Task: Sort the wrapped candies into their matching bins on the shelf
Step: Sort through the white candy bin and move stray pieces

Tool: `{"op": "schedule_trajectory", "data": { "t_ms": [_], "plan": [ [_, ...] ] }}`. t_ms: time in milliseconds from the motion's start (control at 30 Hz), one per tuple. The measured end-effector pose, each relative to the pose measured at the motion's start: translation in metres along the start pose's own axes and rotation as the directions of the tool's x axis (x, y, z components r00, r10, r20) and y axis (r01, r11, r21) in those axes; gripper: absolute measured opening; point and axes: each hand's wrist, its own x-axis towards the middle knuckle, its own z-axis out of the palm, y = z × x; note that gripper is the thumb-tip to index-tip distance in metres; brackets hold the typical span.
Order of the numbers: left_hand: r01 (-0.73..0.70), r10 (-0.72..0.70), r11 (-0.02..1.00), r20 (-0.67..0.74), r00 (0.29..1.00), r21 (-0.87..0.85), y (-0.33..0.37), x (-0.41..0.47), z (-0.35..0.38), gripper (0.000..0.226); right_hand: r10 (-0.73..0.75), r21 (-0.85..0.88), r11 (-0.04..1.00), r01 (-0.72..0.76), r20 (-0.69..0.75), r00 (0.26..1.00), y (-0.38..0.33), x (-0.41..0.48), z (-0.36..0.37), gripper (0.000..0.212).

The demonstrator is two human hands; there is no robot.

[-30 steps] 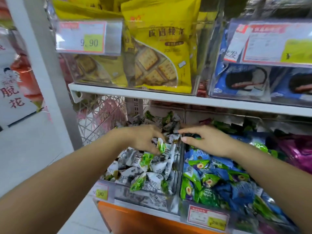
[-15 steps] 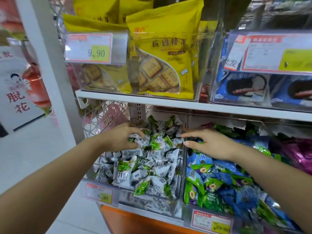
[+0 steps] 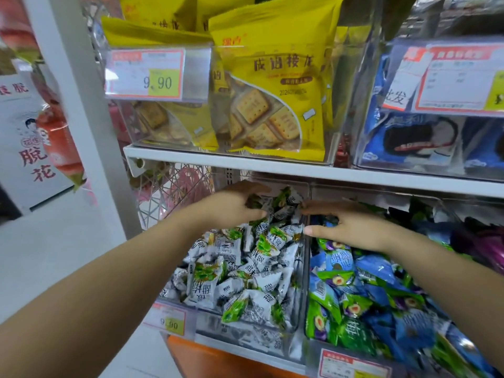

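At the far left a white post (image 3: 81,105) is standing upright, carrying the shelf board (image 3: 272,166). Above that board a price tag (image 3: 146,75) reading 9.90 is hanging on a clear box, with yellow biscuit bags (image 3: 272,85) standing behind and beside it. Below the board, the left hand (image 3: 231,205) is reaching into the back of the left bin (image 3: 207,320), its fingers and thumb curling round a small clump of the white-and-green candies (image 3: 245,268) that are filling this bin. A clear divider (image 3: 306,268) is separating it from the right bin (image 3: 313,350), which is holding the blue-and-green candies (image 3: 368,296). The right hand (image 3: 351,227) is lying over the back of that pile, just beside the divider, with its thumb and forefinger stretching out towards the left hand. Its other fingers are dipping out of sight among the wrappers, so I cannot tell whether it is holding anything. The 2 hands are sitting near each other but apart. Further right, blue packs (image 3: 409,137) are filling the upper box, and purple wrappers (image 3: 480,241) are showing at the edge below.
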Motion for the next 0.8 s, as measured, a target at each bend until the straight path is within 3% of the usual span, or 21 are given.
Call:
{"op": "schedule_trajectory", "data": {
  "t_ms": [133, 400, 667, 800],
  "plan": [
    [0.039, -0.039, 0.990, 0.002, 0.999, -0.139, 0.018, 0.036, 0.018, 0.068, 0.003, 0.093, 0.996, -0.001, -0.016, 1.000, 0.006, 0.003, 0.002, 0.041],
    [-0.037, 0.044, 0.987, 0.042, 0.998, -0.157, 0.016, 0.071, 0.036, 0.073, -0.008, 0.116, 0.993, 0.012, -0.031, 0.999, 0.015, 0.008, 0.008, 0.050],
    [-0.070, 0.079, 0.992, 0.085, 0.993, -0.108, 0.007, 0.085, 0.037, 0.036, -0.023, 0.115, 0.993, 0.027, -0.042, 0.999, 0.017, 0.009, 0.008, 0.050],
    [-0.083, 0.092, 0.994, 0.126, 0.988, -0.074, 0.012, 0.077, 0.034, 0.065, -0.016, 0.117, 0.993, 0.019, -0.027, 1.000, 0.017, 0.009, 0.010, 0.060]
  ]
}}
